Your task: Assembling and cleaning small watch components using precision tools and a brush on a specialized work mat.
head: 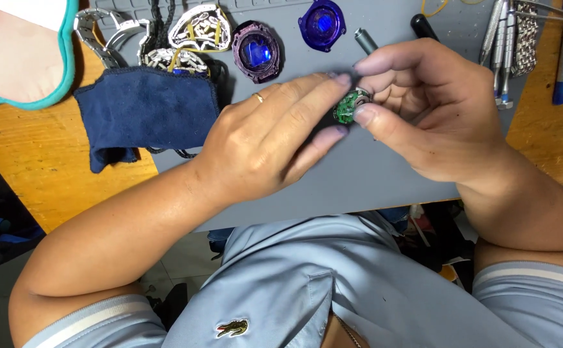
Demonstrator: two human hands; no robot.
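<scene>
Both hands meet above the grey mat [371,174]. The right hand [436,109] pinches a small round green watch part [348,106] between thumb and finger, and the left hand [262,142] presses its fingertips against it. I think a slip could drop it off the mat's edge.

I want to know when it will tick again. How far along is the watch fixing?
Done: the watch is apart. Two empty round cases, one dark purple and one blue, lie on the grey work mat beside a silver metal bracelet. In hand: the left hand and right hand pinch the small round green movement between their fingertips. Left: it sits in no case, and the bracelet is loose.
</scene>
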